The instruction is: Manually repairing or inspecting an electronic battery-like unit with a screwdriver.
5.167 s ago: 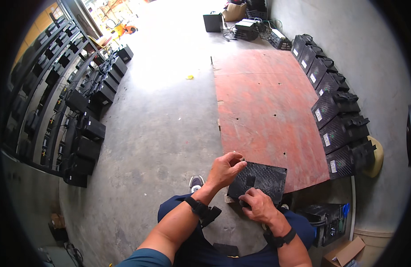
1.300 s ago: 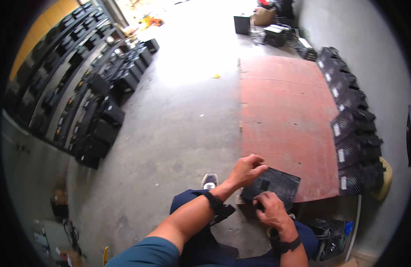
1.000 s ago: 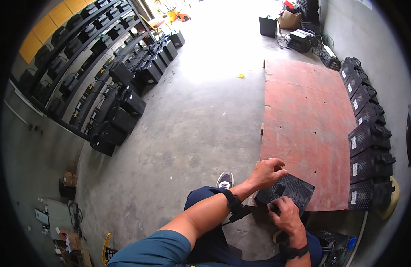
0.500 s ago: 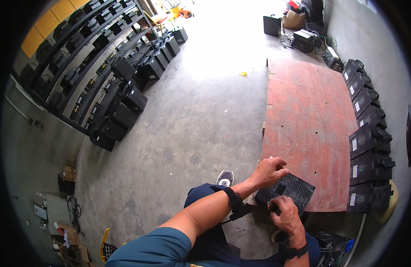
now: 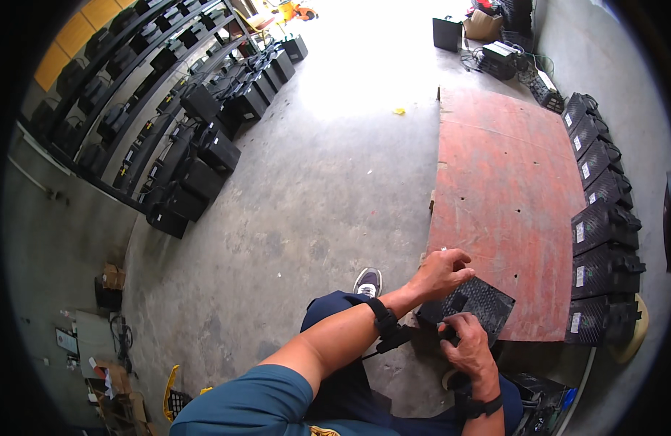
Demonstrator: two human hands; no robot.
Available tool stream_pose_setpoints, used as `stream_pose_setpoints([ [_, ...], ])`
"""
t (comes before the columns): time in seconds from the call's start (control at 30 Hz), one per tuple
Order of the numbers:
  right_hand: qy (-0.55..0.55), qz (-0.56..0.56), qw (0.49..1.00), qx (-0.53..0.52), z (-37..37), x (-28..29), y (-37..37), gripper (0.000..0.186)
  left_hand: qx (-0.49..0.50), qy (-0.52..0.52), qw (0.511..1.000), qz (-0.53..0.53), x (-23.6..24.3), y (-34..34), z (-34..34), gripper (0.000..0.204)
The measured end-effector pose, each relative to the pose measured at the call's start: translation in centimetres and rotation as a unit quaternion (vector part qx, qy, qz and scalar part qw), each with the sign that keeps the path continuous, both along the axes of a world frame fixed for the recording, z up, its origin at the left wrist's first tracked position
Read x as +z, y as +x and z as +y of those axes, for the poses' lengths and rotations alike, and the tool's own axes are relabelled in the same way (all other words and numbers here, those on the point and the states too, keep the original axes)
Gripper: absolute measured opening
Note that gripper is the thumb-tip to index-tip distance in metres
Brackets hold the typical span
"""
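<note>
Box (image 5: 495, 305), black, one; cross-hatched upper face, set askew at the near end of the red board (image 5: 506, 211). Place: just to the right of the left fingers (image 5: 460, 256), beneath and beyond the right fingers (image 5: 466, 321). Support under its near left side: I cannot tell; hands and shade hide it.

Left fingers: bent, thumb and forefinger close together by the far left corner of the box. Whether they pinch anything or touch that corner, I cannot tell from my end.

Right fingers: curled round a small dark piece (image 5: 445, 331), over the near side of the box. Kind of piece unclear to me.

Handling, my estimate. Box: probably heavy if filled; walls stiff, little give under a squeeze; texture should help grip, dusty patches may spoil it; sturdy overall, corners likeliest to chip. Small dark piece: likely light, hard, easily dropped.

Hold: I would take the box low on two opposite sides, fingers flat, weight shared, and leave the corners alone. Small piece: fingertip pinch round its middle.

Nearby: row of black boxes (image 5: 604, 269), similar pattern, well apart to the right of the right fingers; shoe (image 5: 367, 282), one, left of the left fingers.
</note>
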State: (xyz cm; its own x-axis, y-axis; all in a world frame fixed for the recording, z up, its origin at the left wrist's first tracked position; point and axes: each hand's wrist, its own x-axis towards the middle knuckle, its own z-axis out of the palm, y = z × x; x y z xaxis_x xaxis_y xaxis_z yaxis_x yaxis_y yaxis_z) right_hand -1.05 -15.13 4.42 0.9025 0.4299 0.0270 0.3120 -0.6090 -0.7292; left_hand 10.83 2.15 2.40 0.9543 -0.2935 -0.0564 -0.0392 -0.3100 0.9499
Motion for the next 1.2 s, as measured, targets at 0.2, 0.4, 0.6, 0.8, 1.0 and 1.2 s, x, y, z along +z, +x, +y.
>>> stream_pose_setpoints([
  [0.2,-0.043,0.076,0.994,-0.061,0.0,0.6,-0.1,0.036,-0.002,0.002,1.000,-0.006,0.0,0.0,0.2,0.038],
  [0.4,-0.013,0.017,1.000,-0.018,0.2,0.2,-0.1,0.043,0.002,0.000,1.000,0.002,0.3,-0.1,0.1,0.038],
  [0.6,-0.048,0.065,0.995,-0.063,0.0,0.0,-0.2,0.037,0.004,-0.016,1.000,0.007,-0.1,-0.1,0.0,0.036],
  [0.8,-0.019,-0.026,0.999,-0.008,0.4,-0.6,0.1,0.033,0.007,-0.004,1.000,-0.003,-0.2,0.0,0.4,0.037],
  [1.0,-0.054,0.060,0.994,-0.079,0.3,-0.6,0.0,0.036,0.019,-0.029,0.999,-0.010,0.8,-0.1,0.7,0.040],
  [1.2,-0.032,-0.011,0.999,-0.001,0.3,-1.1,0.3,0.039,0.019,-0.036,0.999,-0.012,0.3,-0.1,0.6,0.039],
])
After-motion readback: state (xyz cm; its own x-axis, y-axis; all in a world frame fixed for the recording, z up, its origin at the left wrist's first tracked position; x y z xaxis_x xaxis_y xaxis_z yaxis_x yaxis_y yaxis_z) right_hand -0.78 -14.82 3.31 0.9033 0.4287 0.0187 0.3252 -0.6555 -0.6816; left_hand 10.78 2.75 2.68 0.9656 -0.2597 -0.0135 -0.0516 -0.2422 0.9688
